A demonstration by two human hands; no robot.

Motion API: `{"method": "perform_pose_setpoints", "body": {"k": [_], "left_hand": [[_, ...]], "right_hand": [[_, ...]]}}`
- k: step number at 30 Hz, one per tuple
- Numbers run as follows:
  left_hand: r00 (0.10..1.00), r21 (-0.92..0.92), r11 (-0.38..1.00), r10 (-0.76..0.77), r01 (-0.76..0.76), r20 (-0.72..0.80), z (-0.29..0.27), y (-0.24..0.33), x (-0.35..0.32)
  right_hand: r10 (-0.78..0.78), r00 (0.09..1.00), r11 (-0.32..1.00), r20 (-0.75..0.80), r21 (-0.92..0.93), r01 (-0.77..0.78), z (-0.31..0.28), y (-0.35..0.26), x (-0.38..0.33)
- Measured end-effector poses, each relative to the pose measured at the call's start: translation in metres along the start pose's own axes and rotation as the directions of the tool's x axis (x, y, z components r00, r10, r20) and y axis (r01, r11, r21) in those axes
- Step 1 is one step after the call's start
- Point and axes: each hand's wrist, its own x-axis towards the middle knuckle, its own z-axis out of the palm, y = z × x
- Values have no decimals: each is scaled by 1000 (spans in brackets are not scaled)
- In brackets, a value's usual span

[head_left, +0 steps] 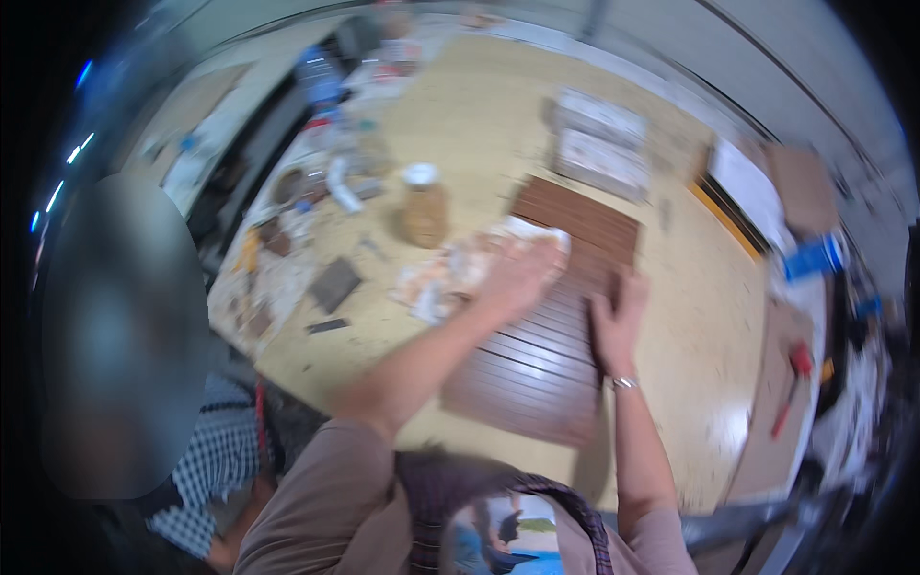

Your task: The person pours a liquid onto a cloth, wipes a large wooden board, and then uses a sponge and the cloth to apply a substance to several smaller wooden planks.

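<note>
A brown wooden panel (537,359) with parallel grooves lies flat on the table, its lower part glossier than its far end. My left hand (522,278) presses a crumpled white cloth with orange-brown stains (450,273) onto the panel's upper left part. The cloth trails off the left edge onto the tabletop. On the right edge, my right hand (620,311) grips the panel, thumb over the top and fingers along the side; motion blurs it somewhat. A jar of amber-brown contents with a white lid (425,206) stands left of the panel, beyond the cloth.
Two pale blocks (602,144) sit behind the panel. A dark square pad (335,285) and a small dark strip (329,326) lie left. Bottles (319,77) and clutter line the far left. At right are a blue can (813,257) and a red-handled tool (791,388). Another person (206,460) is at left.
</note>
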Motion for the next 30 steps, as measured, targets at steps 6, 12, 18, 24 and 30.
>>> {"method": "perform_pose_setpoints", "body": {"k": [6, 12, 18, 24, 30], "left_hand": [[989, 159, 980, 109, -124, 101, -14, 8, -3], [987, 120, 993, -28, 8, 161, -21, 15, -14], [977, 121, 992, -62, 38, 203, -14, 15, -16], [972, 32, 997, -74, 69, 222, -15, 15, -14], [972, 95, 994, -72, 52, 222, -11, 17, -13]], "right_hand": [[512, 841, 448, 174, 781, -435, -5, 54, 37], [410, 878, 646, 246, 601, -470, 19, 74, 43], [340, 931, 879, 135, 306, -366, 17, 87, 49], [-198, 973, 827, 120, -513, 231, 30, 76, 113], [96, 954, 741, 286, -660, 123, 53, 62, 145]]}}
